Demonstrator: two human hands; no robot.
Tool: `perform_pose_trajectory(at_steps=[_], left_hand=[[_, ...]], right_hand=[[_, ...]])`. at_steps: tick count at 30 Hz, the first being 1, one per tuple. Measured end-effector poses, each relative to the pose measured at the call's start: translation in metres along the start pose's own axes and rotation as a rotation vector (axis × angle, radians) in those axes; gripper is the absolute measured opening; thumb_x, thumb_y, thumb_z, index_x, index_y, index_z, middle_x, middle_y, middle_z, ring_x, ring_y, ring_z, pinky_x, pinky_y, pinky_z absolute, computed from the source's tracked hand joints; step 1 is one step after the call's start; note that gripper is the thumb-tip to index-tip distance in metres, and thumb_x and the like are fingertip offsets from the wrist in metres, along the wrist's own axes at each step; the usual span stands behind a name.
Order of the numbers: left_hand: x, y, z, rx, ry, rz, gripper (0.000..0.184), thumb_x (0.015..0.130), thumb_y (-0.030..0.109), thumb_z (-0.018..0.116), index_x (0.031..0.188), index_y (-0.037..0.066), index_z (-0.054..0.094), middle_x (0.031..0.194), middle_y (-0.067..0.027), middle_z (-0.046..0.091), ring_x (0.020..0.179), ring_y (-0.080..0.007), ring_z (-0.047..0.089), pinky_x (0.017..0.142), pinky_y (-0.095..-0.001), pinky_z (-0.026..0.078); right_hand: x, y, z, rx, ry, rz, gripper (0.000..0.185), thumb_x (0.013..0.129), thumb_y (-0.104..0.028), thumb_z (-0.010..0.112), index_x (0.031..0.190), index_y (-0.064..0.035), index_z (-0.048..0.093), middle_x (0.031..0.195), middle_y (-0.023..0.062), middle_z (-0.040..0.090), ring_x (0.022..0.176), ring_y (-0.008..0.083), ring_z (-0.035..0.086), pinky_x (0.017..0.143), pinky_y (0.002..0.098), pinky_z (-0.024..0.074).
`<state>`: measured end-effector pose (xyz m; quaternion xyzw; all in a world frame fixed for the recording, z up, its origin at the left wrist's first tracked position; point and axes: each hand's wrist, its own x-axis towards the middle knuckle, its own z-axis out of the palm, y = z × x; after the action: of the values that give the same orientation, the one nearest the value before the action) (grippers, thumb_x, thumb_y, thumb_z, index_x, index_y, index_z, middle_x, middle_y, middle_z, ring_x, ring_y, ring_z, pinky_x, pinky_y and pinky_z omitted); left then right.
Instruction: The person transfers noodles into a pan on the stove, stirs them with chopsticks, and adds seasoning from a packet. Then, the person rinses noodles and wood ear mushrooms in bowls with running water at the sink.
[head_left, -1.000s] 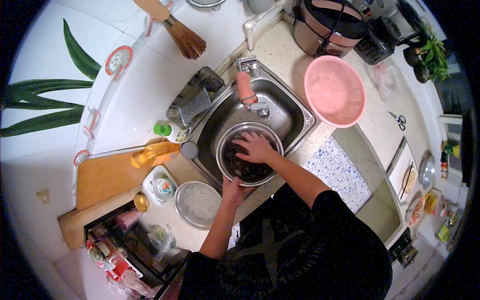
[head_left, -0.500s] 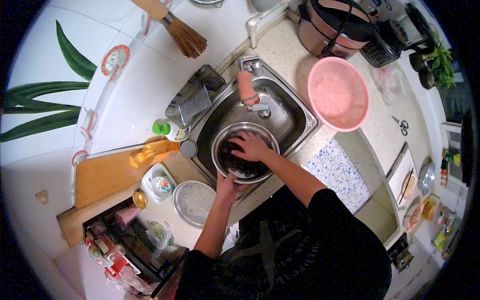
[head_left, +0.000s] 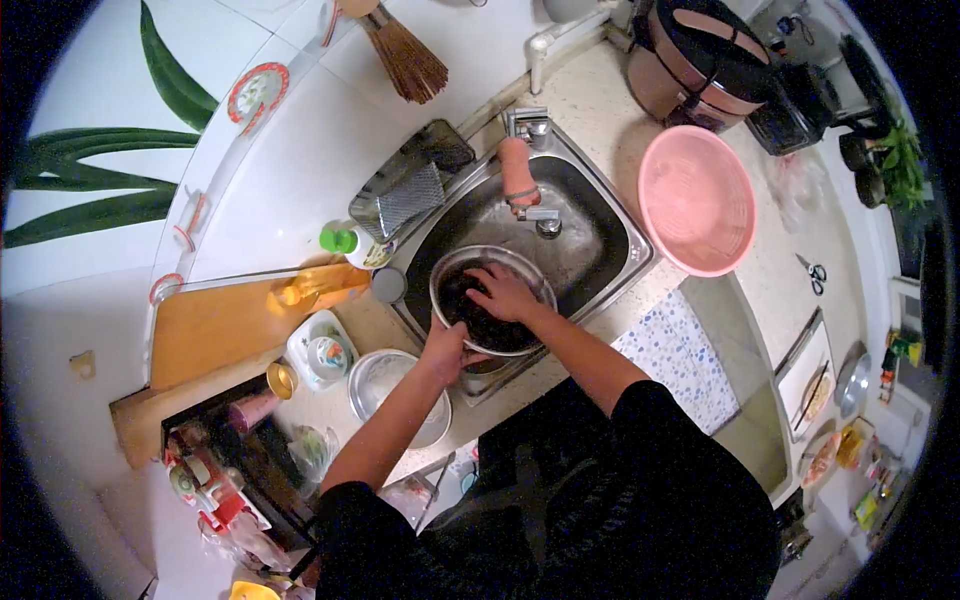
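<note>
A round metal bowl (head_left: 546, 283) with dark contents (head_left: 460, 300) is held over the near left part of the steel sink (head_left: 595, 225). My left hand (head_left: 447, 352) grips the bowl's near left rim, its thumb on the edge and the other fingers mostly hidden beneath. Inside the bowl, my right hand (head_left: 503, 296) lies on the dark contents with its fingers apart; what these contents are I cannot make out. Behind the bowl, the faucet (head_left: 518, 175) with an orange-pink sleeve points into the sink.
Right of the sink stands a pink plastic basket (head_left: 697, 200), with scissors (head_left: 814, 274) farther right. On the left are a metal basin (head_left: 440, 420), a white tub (head_left: 303, 345), a green-capped bottle (head_left: 362, 247) and an orange bottle (head_left: 325, 287). A rice cooker (head_left: 665, 80) stands at the back.
The bowl appears raised and tilted slightly, with more of the sink showing below its near edge. My left forearm has swung outward to the left. The camera view has shifted a little.
</note>
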<state>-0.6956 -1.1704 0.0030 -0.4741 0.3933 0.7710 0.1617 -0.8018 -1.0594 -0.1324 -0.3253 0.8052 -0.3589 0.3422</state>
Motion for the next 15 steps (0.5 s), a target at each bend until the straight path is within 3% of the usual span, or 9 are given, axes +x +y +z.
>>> perform_pose_trajectory(at_steps=[3, 6, 8, 11, 15], left_hand=[[0.003, 0.008, -0.001, 0.052, 0.033, -0.024, 0.068, 0.090, -0.001, 0.041, 0.146, 0.032, 0.022, 0.142, -0.0140, 0.042, 0.117, -0.0401, 0.057, 0.076, -0.0570, 0.061], [-0.004, 0.019, 0.007, 0.123, 0.097, -0.011, 0.076, 0.085, 0.001, 0.043, 0.148, 0.032, 0.014, 0.131, -0.0123, 0.049, 0.098, -0.0324, 0.066, 0.069, -0.0498, 0.063], [-0.002, 0.020, 0.006, 0.126, 0.095, 0.022, 0.077, 0.085, 0.001, 0.043, 0.149, 0.032, 0.014, 0.131, -0.0125, 0.049, 0.099, -0.0326, 0.065, 0.067, -0.0499, 0.063], [-0.011, 0.029, 0.016, 0.137, 0.109, 0.082, 0.079, 0.086, 0.006, 0.047, 0.152, 0.032, 0.012, 0.127, -0.0124, 0.052, 0.094, -0.0293, 0.065, 0.062, -0.0471, 0.062], [-0.002, 0.034, 0.010, 0.335, 0.238, 0.068, 0.079, 0.088, 0.020, 0.059, 0.154, 0.032, 0.016, 0.119, -0.0107, 0.057, 0.088, -0.0282, 0.064, 0.060, -0.0439, 0.060]], right_hand=[[0.005, 0.004, 0.015, 0.048, 0.051, -0.017, 0.054, 0.095, -0.054, 0.048, 0.140, -0.0246, 0.045, 0.142, 0.0195, 0.042, 0.127, 0.0445, 0.043, 0.105, 0.0534, 0.0381], [0.008, 0.008, 0.030, 0.103, 0.158, -0.065, 0.049, 0.096, -0.043, 0.053, 0.137, -0.0168, 0.048, 0.129, 0.0215, 0.050, 0.120, 0.0416, 0.049, 0.103, 0.0459, 0.0406], [0.010, 0.007, 0.034, 0.173, 0.180, -0.077, 0.048, 0.097, -0.041, 0.053, 0.137, -0.0144, 0.049, 0.128, 0.0213, 0.051, 0.121, 0.0404, 0.048, 0.103, 0.0448, 0.0397], [0.017, 0.014, 0.046, 0.297, 0.153, -0.045, 0.052, 0.097, -0.047, 0.051, 0.140, -0.0171, 0.046, 0.145, 0.0224, 0.040, 0.132, 0.0428, 0.041, 0.109, 0.0492, 0.0352], [0.018, 0.004, 0.049, 0.404, 0.190, 0.022, 0.051, 0.099, -0.045, 0.048, 0.140, -0.0150, 0.046, 0.144, 0.0221, 0.040, 0.132, 0.0422, 0.040, 0.111, 0.0483, 0.0334]])
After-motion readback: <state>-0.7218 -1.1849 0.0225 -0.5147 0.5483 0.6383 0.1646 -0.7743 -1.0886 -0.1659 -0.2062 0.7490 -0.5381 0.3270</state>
